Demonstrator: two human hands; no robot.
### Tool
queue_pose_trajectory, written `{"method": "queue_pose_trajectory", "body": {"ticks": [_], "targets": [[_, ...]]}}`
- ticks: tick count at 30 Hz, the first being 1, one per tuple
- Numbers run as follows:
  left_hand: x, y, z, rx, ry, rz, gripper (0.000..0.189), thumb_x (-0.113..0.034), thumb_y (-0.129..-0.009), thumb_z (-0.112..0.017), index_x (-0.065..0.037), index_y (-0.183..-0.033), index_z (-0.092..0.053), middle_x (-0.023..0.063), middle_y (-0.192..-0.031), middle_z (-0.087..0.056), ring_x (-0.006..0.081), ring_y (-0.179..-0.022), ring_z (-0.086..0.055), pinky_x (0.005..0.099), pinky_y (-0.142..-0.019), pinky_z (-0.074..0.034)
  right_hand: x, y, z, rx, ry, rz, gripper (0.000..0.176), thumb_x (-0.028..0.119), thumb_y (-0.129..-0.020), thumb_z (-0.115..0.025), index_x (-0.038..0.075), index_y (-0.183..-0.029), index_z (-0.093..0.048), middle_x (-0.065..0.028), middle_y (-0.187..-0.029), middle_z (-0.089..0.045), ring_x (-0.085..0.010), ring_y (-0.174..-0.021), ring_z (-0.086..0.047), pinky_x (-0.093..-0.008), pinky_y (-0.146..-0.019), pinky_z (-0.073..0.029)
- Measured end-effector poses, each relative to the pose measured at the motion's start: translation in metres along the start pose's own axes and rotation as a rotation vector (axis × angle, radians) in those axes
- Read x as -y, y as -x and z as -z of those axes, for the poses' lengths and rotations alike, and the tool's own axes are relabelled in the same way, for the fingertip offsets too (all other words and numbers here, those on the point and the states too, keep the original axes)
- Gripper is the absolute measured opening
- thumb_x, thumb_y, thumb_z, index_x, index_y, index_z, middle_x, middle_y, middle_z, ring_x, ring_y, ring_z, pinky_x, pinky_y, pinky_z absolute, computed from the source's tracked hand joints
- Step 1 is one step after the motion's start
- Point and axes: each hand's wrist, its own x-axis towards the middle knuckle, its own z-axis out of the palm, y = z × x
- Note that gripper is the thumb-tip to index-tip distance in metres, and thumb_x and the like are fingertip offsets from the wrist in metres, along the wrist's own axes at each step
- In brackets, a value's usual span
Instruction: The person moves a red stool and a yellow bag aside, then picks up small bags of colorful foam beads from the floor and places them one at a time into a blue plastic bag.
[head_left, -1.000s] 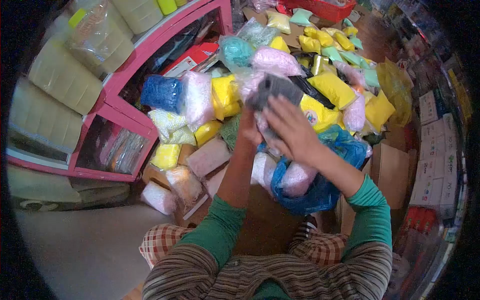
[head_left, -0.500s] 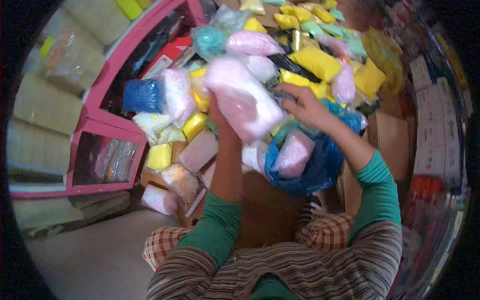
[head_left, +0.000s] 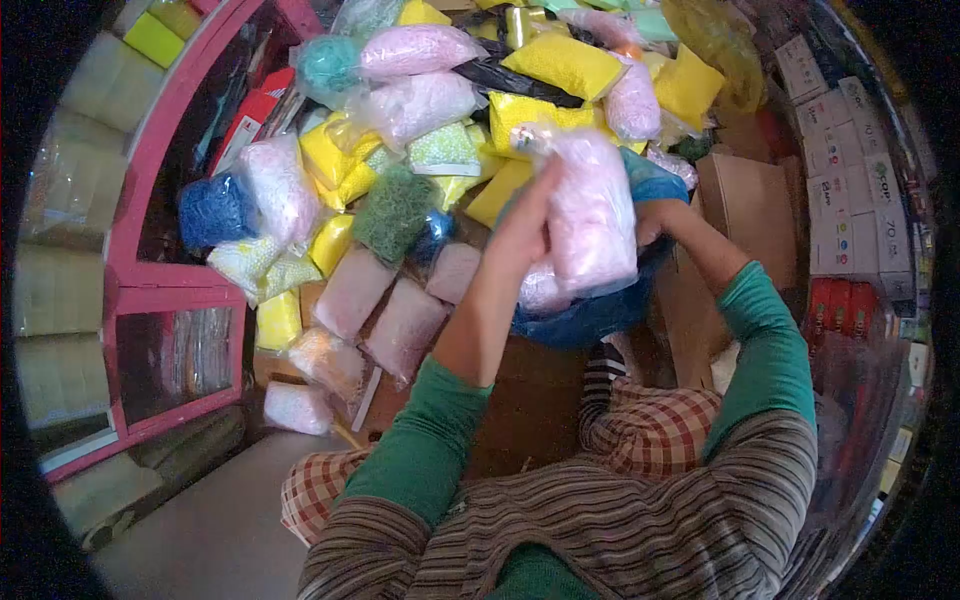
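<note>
My left hand [head_left: 537,222] is closed round the side of a clear plastic packet of pale pink filling [head_left: 595,220], held upright above a blue plastic bag [head_left: 570,328]. Another pink packet [head_left: 540,288] shows inside the bag's mouth, partly covered by the held one. On the bag's right side, my right hand [head_left: 662,214] has its fingers curled at the blue rim; the fingertips are mostly hidden. Left of the bag lie a green shredded-filling packet [head_left: 394,212] and several pink packets, one of them a pink block [head_left: 405,328].
Yellow bead packets [head_left: 565,66] and other wrapped packets pile up at the back. A pink-framed cabinet [head_left: 175,298] stands left. To the right are a cardboard box [head_left: 745,205] and stacked white boxes [head_left: 848,225]. A blue packet [head_left: 217,210] lies near the cabinet.
The pink packet has moved right and turned upright over the blue bag. My right hand has shifted from beside the packet to the bag's rim. The view has turned, exposing the green packet.
</note>
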Motion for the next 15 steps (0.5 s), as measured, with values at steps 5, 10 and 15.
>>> {"method": "queue_pose_trajectory", "body": {"ticks": [5,10,15], "targets": [[0.081,-0.040,0.039,-0.248,-0.442,0.064,0.067,-0.041,-0.077,-0.056,-0.001,-0.123,-0.029,0.0194,-0.117,-0.043,0.0303,-0.107,-0.043,0.0414,-0.086,-0.039,0.059,0.055,0.011,0.087,0.329,-0.314,0.035,0.032,-0.063,-0.062,-0.002,-0.068,-0.062,-0.0141,-0.062,-0.059,-0.0231,-0.053,-0.054,-0.0358,-0.050,-0.042],[0.111,-0.034,0.024,-0.218,-1.395,-0.138,0.091,-0.043,-0.071,-0.060,0.004,-0.130,-0.009,0.0343,-0.126,-0.024,0.0440,-0.118,-0.027,0.0431,-0.098,-0.024,0.066,0.088,0.021,-0.093,0.233,-0.546,0.037,0.033,-0.061,-0.060,0.000,-0.078,-0.063,-0.0139,-0.071,-0.062,-0.0224,-0.067,-0.059,-0.0367,-0.060,-0.046],[0.096,-0.029,0.023,-0.046,-1.546,-0.188,0.077,-0.047,-0.074,-0.055,0.004,-0.126,-0.028,0.0297,-0.118,-0.040,0.0396,-0.110,-0.041,0.0414,-0.091,-0.034,0.102,0.118,0.056,-0.360,0.243,-0.248,0.028,0.025,-0.067,-0.060,0.000,-0.078,-0.060,-0.0114,-0.068,-0.059,-0.0190,-0.062,-0.055,-0.0331,-0.057,-0.044]]}}
